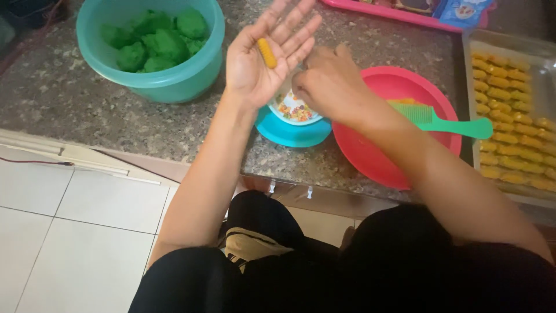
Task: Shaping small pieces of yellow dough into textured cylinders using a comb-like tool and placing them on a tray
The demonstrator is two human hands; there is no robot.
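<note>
My left hand [266, 55] is held palm up above the counter, fingers spread. A small ridged orange dough piece [267, 53] lies on its fingers. My right hand [330, 81] is curled over a small blue bowl [289, 133] of coloured sprinkles [294, 110], fingertips dipping towards them; whether it pinches any is hidden. A red plate [376, 156] sits just right of the bowl, with a green comb [446, 122] lying across it.
A teal tub [145, 78] of green dough lumps [156, 37] stands at the back left. A metal tray [541, 64] with rows of ridged orange pieces [509, 127] is at the right. A pink tray edge [382, 11] runs along the back. White floor tiles lie below the granite counter [58, 98].
</note>
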